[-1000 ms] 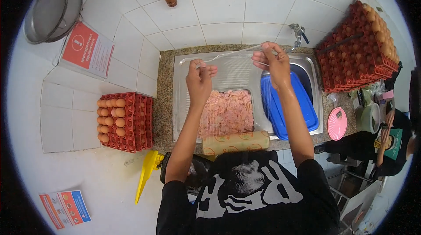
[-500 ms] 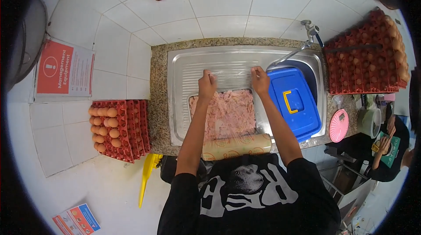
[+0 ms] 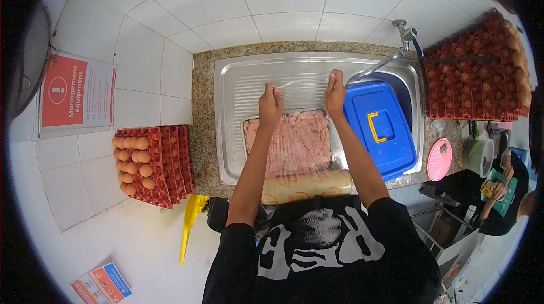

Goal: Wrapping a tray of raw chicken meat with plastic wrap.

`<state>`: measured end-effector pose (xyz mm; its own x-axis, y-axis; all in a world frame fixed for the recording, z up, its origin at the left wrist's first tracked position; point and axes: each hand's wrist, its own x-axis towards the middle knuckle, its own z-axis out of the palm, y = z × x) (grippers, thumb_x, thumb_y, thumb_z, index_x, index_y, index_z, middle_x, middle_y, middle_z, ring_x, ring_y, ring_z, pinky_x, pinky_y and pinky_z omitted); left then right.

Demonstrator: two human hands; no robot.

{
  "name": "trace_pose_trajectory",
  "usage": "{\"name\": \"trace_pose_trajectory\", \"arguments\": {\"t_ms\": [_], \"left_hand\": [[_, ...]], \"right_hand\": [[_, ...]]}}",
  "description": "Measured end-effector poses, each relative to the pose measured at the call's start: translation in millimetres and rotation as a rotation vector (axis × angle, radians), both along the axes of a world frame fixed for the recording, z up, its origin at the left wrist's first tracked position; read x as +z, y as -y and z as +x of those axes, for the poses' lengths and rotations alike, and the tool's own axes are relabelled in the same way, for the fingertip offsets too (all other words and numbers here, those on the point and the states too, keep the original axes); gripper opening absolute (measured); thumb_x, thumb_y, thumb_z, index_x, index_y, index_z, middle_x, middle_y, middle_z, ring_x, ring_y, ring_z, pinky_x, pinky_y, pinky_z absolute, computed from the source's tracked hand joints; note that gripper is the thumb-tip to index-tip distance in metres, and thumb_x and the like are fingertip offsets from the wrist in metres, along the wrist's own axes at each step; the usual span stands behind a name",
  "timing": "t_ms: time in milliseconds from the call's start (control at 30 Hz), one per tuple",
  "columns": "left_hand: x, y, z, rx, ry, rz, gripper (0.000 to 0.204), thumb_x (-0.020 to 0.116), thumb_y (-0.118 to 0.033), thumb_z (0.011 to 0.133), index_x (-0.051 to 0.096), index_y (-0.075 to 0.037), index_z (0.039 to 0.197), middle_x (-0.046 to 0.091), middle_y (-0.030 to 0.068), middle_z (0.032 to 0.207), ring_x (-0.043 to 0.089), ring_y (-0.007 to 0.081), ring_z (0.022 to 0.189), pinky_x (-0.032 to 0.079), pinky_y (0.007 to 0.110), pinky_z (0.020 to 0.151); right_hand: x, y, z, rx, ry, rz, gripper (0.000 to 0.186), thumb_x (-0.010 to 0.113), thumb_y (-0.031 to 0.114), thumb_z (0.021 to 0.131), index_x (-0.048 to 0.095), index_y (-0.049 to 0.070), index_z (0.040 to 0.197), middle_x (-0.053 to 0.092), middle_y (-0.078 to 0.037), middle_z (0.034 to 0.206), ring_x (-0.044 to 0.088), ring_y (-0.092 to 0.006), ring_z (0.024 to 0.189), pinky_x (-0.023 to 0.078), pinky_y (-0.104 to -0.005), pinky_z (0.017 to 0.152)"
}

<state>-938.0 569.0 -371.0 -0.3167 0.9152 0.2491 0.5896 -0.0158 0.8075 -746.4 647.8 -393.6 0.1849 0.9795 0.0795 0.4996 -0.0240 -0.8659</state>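
Left hand [image 3: 271, 104] and right hand [image 3: 335, 93] pinch clear film [image 3: 303, 162] at the meat's [image 3: 286, 132] 11 and 1 o'clock; looks light, clingy, tearable, best held by corners.

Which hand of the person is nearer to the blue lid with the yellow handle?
Right. The right hand appears just left of the blue lid, near its far left corner; the left hand is clearly farther to the left.
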Motion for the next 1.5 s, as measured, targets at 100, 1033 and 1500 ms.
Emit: {"name": "trace_pose_trajectory", "arguments": {"t_ms": [100,1033,1500], "left_hand": [[-3.7,3.4,-3.7,-0.002,-0.026,0.028,0.009,0.046,-0.002,0.092,0.043,-0.002,0.1,0.063,0.0204,0.075,0.062,0.0403,0.067,0.047,0.043,0.058],[-1.6,13.7,-4.3,-0.042,-0.066,-0.122,0.012,0.045,-0.004,0.091,0.044,-0.003,0.103,0.057,0.0223,0.076,0.058,0.0422,0.068,0.044,0.046,0.06],[-15.9,31.8,-29.3,-0.123,-0.177,-0.209,0.015,0.042,-0.017,0.096,0.046,-0.003,0.1,0.058,0.0263,0.081,0.058,0.0456,0.074,0.046,0.05,0.063]], "right_hand": [[7.9,-5.0,-3.9,0.109,0.101,0.057,0.013,0.05,0.022,0.097,0.049,0.01,0.101,0.051,-0.019,0.061,0.053,-0.037,0.054,0.04,-0.0441,0.051],[-29.9,8.3,50.6,0.596,-0.339,-0.357,0.016,0.073,0.02,0.08,0.066,0.007,0.086,0.058,0.003,0.068,0.048,-0.0089,0.054,0.04,-0.0268,0.05],[-23.5,27.6,56.1,0.546,0.021,-0.182,0.019,0.056,-0.003,0.081,0.07,0.01,0.085,0.06,-0.005,0.062,0.053,-0.0125,0.052,0.042,-0.0288,0.051]]}}
